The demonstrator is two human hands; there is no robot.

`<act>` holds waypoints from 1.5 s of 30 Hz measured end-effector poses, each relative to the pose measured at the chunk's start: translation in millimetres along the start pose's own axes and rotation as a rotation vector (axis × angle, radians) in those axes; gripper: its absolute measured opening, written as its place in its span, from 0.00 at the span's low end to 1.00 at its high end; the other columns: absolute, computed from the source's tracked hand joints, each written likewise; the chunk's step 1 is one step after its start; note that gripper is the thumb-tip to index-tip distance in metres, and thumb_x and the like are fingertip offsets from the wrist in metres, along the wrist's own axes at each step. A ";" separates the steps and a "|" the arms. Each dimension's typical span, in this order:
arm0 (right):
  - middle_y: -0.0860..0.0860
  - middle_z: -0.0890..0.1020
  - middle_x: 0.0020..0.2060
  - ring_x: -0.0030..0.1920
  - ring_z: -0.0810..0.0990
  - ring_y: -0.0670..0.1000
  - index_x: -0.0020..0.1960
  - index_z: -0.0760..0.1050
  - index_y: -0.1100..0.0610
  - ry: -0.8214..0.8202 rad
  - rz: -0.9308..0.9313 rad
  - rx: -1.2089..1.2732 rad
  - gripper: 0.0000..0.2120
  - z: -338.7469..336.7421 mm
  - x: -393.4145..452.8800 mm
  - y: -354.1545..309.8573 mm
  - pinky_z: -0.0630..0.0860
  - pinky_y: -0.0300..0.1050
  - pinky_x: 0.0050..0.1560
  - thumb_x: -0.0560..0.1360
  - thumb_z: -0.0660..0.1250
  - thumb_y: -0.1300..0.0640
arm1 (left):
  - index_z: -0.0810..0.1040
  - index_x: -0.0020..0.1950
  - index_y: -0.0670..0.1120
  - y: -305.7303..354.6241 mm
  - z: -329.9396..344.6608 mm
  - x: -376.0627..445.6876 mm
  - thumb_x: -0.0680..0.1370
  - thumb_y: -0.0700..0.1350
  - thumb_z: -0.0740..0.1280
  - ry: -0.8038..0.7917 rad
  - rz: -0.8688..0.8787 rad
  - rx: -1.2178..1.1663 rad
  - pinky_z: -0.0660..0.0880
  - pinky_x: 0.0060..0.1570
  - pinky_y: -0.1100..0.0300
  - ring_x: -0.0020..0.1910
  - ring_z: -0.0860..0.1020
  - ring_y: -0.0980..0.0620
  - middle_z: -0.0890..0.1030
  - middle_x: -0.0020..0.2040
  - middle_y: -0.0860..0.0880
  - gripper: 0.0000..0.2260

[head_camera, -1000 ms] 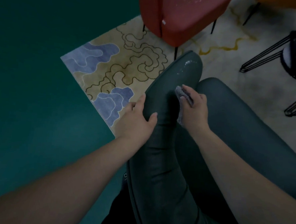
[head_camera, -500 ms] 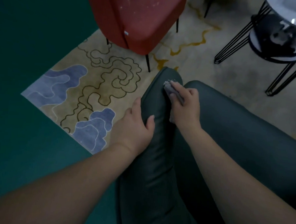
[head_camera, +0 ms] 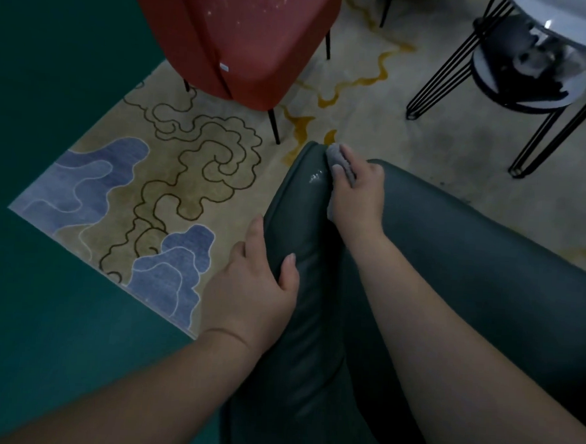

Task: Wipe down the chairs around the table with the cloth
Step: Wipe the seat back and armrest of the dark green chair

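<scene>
Two chairs: right hand (head_camera: 357, 194) pinches one grey cloth (head_camera: 337, 156) at the green chair (head_camera: 306, 202) armrest's far end; left hand (head_camera: 254, 287) clasps its edge; red chair (head_camera: 240, 39) beyond

**Open rug to the left, furniture crowding ahead**

Left of the dark green leather chair (head_camera: 452, 264), patterned rug (head_camera: 171, 181) and teal floor (head_camera: 42, 310) lie open. Ahead, the red upholstered chair (head_camera: 247, 39) stands near; black wire table legs (head_camera: 456, 67) block the upper right.
</scene>
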State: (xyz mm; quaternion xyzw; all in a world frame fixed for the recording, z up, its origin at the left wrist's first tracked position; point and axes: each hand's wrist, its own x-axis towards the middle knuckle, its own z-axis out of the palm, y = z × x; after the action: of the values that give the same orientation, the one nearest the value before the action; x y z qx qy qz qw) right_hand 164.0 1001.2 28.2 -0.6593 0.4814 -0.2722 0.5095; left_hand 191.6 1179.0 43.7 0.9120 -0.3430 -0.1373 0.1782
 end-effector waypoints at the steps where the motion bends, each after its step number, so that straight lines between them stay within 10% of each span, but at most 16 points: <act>1: 0.46 0.67 0.50 0.43 0.70 0.34 0.69 0.70 0.51 -0.033 -0.047 -0.025 0.18 1.1 -7.4 1.9 0.62 0.16 0.43 0.80 0.61 0.59 | 0.49 0.77 0.51 0.2 -0.1 0.1 0.76 0.61 0.50 0.001 -0.001 0.000 0.72 0.49 0.52 0.59 0.75 0.44 0.68 0.70 0.45 0.32; 7: 0.46 0.67 0.48 0.44 0.69 0.27 0.66 0.74 0.50 -0.090 -0.153 -0.059 0.16 -12.9 -3.8 5.2 0.62 0.16 0.46 0.79 0.62 0.60 | 0.49 0.77 0.51 2.8 -1.2 -0.6 0.76 0.61 0.51 -0.011 -0.008 -0.003 0.72 0.48 0.52 0.57 0.76 0.43 0.69 0.70 0.45 0.32; 13: 0.50 0.69 0.52 0.52 0.72 0.46 0.66 0.73 0.51 -0.136 -0.212 -0.124 0.17 -1.4 0.4 -0.2 0.62 0.19 0.49 0.79 0.60 0.62 | 0.50 0.77 0.51 3.3 -0.7 -0.5 0.75 0.61 0.50 -0.014 -0.015 -0.003 0.71 0.48 0.53 0.58 0.75 0.43 0.68 0.70 0.45 0.33; 17: 0.46 0.68 0.47 0.49 0.70 0.37 0.62 0.77 0.52 -0.256 -0.421 -0.124 0.16 -16.3 -33.7 15.0 0.66 0.24 0.53 0.77 0.63 0.66 | 0.50 0.77 0.51 3.9 -1.7 -0.4 0.75 0.62 0.50 -0.017 -0.021 0.002 0.72 0.47 0.52 0.56 0.77 0.43 0.70 0.69 0.45 0.32; 23: 0.49 0.68 0.51 0.48 0.71 0.39 0.64 0.75 0.50 -0.167 -0.222 -0.125 0.15 -8.5 10.3 -8.0 0.62 0.18 0.49 0.79 0.61 0.62 | 0.50 0.77 0.51 4.7 -3.0 -0.5 0.76 0.61 0.51 -0.028 -0.035 0.008 0.72 0.47 0.53 0.54 0.77 0.43 0.71 0.67 0.44 0.32; 28: 0.53 0.69 0.51 0.51 0.72 0.52 0.61 0.77 0.51 -0.237 -0.488 -0.224 0.15 -7.5 -44.3 8.9 0.73 0.43 0.54 0.77 0.64 0.63 | 0.51 0.77 0.50 4.2 -3.0 0.7 0.75 0.61 0.51 -0.036 -0.031 0.010 0.72 0.47 0.52 0.55 0.77 0.41 0.70 0.67 0.44 0.32; 37: 0.46 0.67 0.50 0.48 0.71 0.38 0.64 0.74 0.48 -0.115 -0.137 -0.043 0.16 -8.6 4.3 0.7 0.64 0.19 0.50 0.79 0.61 0.61 | 0.50 0.77 0.51 4.2 -1.7 0.7 0.76 0.61 0.51 -0.022 -0.033 0.006 0.72 0.48 0.51 0.56 0.76 0.42 0.70 0.68 0.44 0.32; 45: 0.48 0.68 0.51 0.50 0.71 0.39 0.66 0.73 0.51 -0.178 -0.249 -0.115 0.19 -9.1 -42.8 15.8 0.64 0.22 0.56 0.78 0.62 0.64 | 0.51 0.77 0.49 2.7 -3.0 2.3 0.79 0.57 0.55 -0.032 -0.014 -0.058 0.73 0.51 0.50 0.58 0.75 0.42 0.70 0.68 0.43 0.29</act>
State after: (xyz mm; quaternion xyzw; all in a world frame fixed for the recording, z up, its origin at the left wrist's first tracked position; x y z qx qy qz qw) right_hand 134.0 1036.2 22.2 -0.7635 0.3636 -0.2456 0.4739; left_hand 192.8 1176.2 47.2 0.9066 -0.3351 -0.1630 0.1982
